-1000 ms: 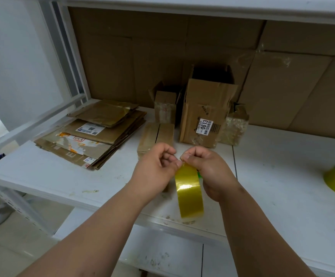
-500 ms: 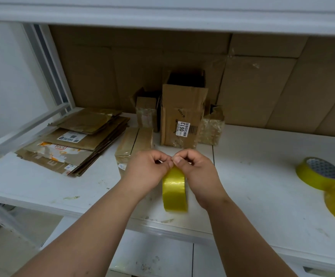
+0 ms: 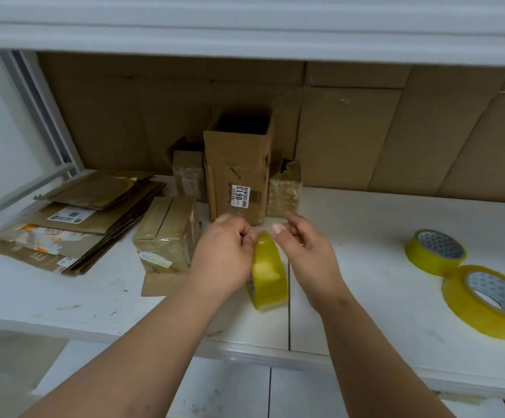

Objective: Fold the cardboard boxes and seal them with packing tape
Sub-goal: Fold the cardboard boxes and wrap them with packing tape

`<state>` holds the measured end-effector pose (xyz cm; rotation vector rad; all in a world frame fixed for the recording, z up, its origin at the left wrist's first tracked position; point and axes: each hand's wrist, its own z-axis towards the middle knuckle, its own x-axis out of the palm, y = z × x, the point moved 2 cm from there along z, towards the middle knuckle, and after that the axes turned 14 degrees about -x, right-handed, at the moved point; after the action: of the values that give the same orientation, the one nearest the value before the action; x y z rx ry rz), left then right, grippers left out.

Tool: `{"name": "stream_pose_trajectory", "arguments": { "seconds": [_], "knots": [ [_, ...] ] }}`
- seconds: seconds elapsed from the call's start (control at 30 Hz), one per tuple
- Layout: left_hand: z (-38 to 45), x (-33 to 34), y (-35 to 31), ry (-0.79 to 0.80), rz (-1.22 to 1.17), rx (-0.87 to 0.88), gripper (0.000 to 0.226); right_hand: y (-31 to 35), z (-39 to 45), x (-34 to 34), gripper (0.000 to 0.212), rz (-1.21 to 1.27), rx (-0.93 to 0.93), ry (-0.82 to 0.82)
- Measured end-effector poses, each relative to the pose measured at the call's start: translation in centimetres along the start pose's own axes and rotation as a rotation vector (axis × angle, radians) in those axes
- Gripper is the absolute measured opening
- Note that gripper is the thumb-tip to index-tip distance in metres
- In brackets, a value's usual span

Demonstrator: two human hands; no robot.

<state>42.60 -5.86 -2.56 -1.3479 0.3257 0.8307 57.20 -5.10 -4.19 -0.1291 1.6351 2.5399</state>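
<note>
White worktop (image 3: pixel 365 236) carries flattened cardboard (image 3: pixel 73 218) at the left, an open box (image 3: pixel 239 176) at the back and two spare rolls (image 3: pixel 462 273) on the right. Near the front edge, the left hand (image 3: pixel 224 257) grips the yellow tape roll (image 3: pixel 267 270) upright. The right hand (image 3: pixel 305 248), pinching its top a moment ago, has come away, fingers loosely curled and empty, probably having lost the tape end.

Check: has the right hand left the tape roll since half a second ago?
Yes. The right hand has pulled off to the right of the upright tape roll, fingers loosened; the left hand holds it on the shelf.
</note>
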Motion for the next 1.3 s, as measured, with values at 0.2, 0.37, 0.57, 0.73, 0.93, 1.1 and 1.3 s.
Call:
{"name": "stream_pose_trajectory", "arguments": {
  "seconds": [0.2, 0.37, 0.57, 0.73, 0.93, 1.1, 1.3],
  "knots": [
    [0.3, 1.7, -2.6, 0.017, 0.041, -0.001, 0.01, -1.7, -0.7, -2.1, 0.071, -0.046, 0.091, 0.191],
    [0.7, 3.3, -3.8, 0.054, 0.087, -0.016, 0.012, -2.8, -0.5, -3.4, 0.084, 0.072, 0.104, 0.249],
    [1.2, 4.8, -5.6, 0.082, 0.059, 0.12, 0.025, -3.2, 1.3, -5.4, 0.06, -0.092, -0.012, 0.204],
    [2.5, 6.0, -5.2, 0.282, -0.372, -0.2, 0.022, -4.7, 1.5, -6.5, 0.065, -0.046, 0.008, 0.17],
    [2.8, 7.8, -5.3, 0.255, -0.46, -0.313, 0.023, -6.4, 1.4, -7.0, 0.066, -0.047, 0.051, 0.195],
    [3.2, 8.0, -6.1, 0.266, -0.27, -0.228, 0.017, -6.6, 2.2, -7.7, 0.061, -0.097, 0.055, 0.22],
    [3.3, 9.4, -6.7, 0.215, -0.1, -0.143, 0.025, -6.9, 2.7, -9.1, 0.068, -0.182, 0.049, 0.221]
  ]
}}
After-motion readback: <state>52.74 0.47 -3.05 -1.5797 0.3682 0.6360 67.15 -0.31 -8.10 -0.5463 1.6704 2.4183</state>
